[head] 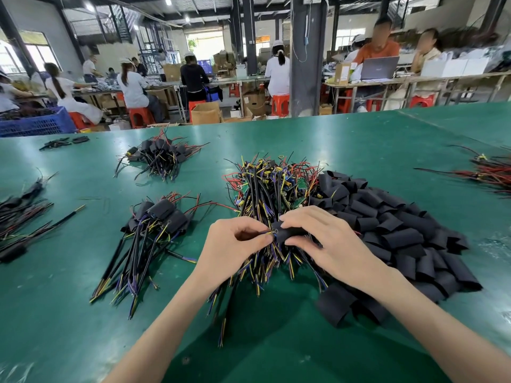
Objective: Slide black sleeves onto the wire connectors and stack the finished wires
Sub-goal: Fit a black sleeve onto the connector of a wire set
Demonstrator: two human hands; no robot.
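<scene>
1. The left hand (235, 244) is curled, with thumb and forefinger pinching the coloured strands of one wire (267, 233).
2. The right hand (326, 239) wraps a black sleeve (290, 234), fingers on top and thumb beneath. The sleeve's open mouth meets the strands.
3. Both forearms reach in from the near edge of the green counter (83, 313), and the hands meet over the heap of bare wires (271, 189).
4. The loose sleeves (401, 230) lie piled toward the right edge, touching that heap.
5. A finished stack (157, 219) lies toward the left edge, and a second stack (163, 156) lies nearer the far edge.
6. Beyond the far left corner, a blue crate (36, 124) holds dark wire bundles.
</scene>
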